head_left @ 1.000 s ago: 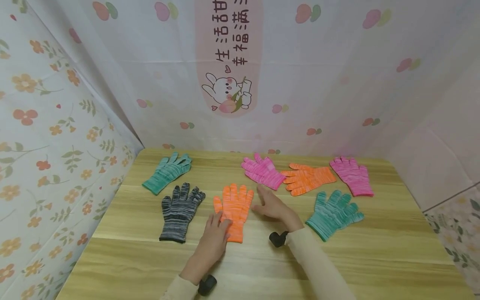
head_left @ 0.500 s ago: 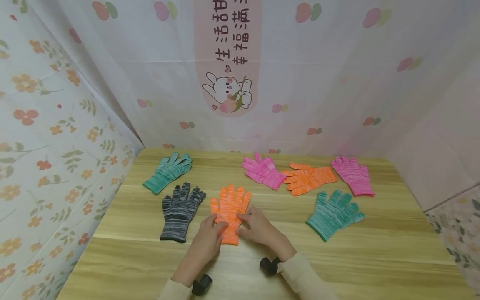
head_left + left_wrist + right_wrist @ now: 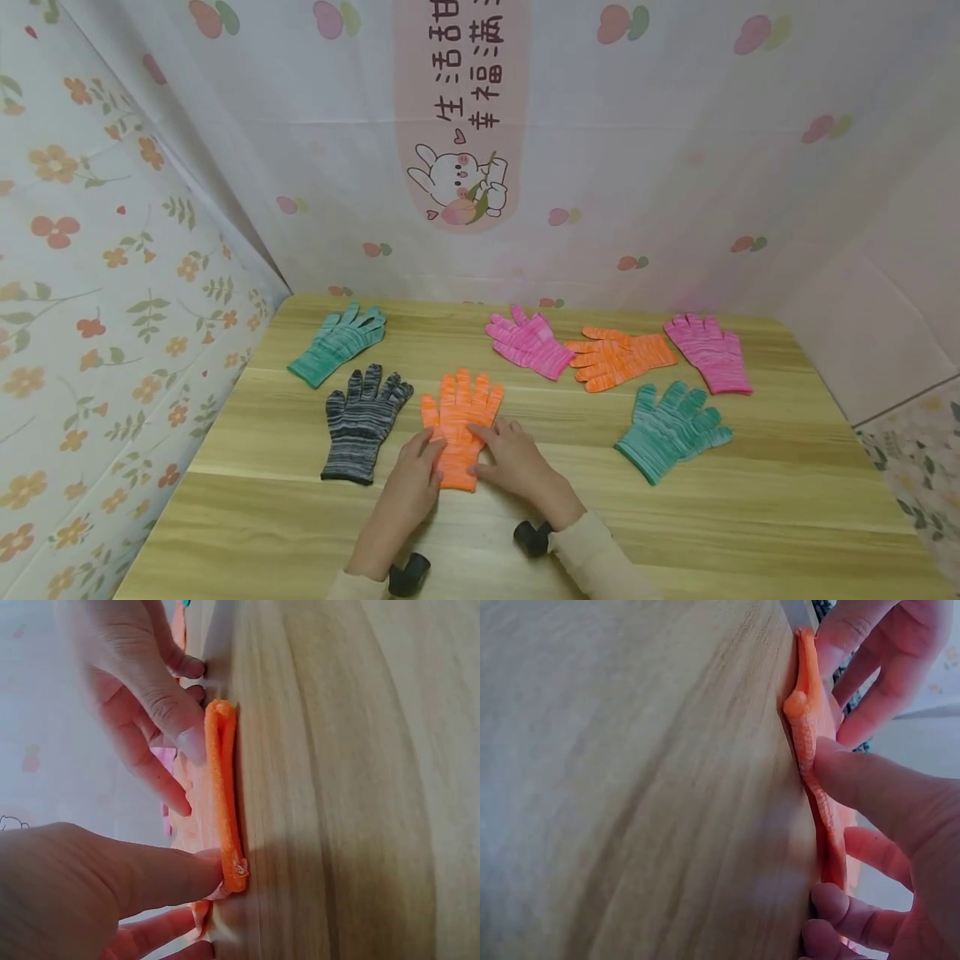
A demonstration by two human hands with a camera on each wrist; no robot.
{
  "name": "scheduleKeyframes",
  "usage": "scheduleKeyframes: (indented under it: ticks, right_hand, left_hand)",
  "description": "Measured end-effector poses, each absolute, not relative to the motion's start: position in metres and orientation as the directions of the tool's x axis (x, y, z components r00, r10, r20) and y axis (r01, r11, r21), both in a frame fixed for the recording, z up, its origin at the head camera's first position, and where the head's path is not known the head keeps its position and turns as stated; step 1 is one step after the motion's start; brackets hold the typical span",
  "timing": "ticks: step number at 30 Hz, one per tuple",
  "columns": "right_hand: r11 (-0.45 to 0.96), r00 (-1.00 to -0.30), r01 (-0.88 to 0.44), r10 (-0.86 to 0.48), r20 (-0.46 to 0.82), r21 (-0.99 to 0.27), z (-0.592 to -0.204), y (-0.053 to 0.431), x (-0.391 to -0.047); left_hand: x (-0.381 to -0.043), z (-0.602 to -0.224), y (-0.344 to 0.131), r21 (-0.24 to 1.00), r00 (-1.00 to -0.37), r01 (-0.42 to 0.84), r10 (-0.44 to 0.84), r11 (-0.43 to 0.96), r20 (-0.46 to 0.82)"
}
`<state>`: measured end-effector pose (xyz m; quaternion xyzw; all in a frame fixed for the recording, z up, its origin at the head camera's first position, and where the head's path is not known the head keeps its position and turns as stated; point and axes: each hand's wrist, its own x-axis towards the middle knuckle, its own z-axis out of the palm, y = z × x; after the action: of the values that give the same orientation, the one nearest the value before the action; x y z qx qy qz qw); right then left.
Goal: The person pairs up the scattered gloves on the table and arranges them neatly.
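Observation:
An orange knitted glove (image 3: 459, 417) lies flat at the middle of the table, fingers pointing away and cuff toward me. My left hand (image 3: 411, 482) touches its left edge, the thumb right at the cuff, as the left wrist view shows. From the other side my right hand (image 3: 521, 467) rests on the right edge, with thumb near the cuff and a fingertip on the glove's palm. In the right wrist view its thumb (image 3: 847, 772) presses against the orange cuff (image 3: 804, 739) and the other fingers reach along the side. Both hands' fingers look relaxed.
A black-and-grey glove (image 3: 362, 429) lies left of the hands. Behind it is a green glove (image 3: 337, 343). To the right lie a pink glove (image 3: 531, 343), another orange glove (image 3: 622, 358), a second pink glove (image 3: 708, 354) and a second green glove (image 3: 670, 433). Printed curtains surround the table.
My right hand has come down and left onto the orange glove's right edge. The glove has shifted slightly left and toward me, with my left hand staying at its left edge.

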<state>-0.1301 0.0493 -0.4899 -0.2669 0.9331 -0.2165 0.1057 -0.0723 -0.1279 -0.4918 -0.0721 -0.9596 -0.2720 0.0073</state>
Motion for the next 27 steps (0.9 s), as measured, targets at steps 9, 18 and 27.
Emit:
scheduleKeyframes:
  ticks: [9,18,27]
  right_hand:
    - [0.758,-0.837,-0.462,-0.544,-0.056,-0.459,-0.4926,0.0506,-0.1287]
    - [0.761,-0.85,-0.454,-0.527,-0.033,-0.463,-0.4934,0.0511,-0.1281]
    - [0.755,-0.868,-0.396,-0.493,-0.054,-0.524,-0.4968,0.0535,-0.1308]
  left_hand:
    - [-0.0675,-0.494,-0.1286,0.555,-0.995,0.09,0.097,0.827,0.017]
    - [-0.068,-0.4943,-0.126,0.525,-0.993,0.106,0.114,0.845,0.017]
    - [-0.0696,-0.4935,-0.1273,0.534,-0.994,0.106,0.106,0.839,0.03]
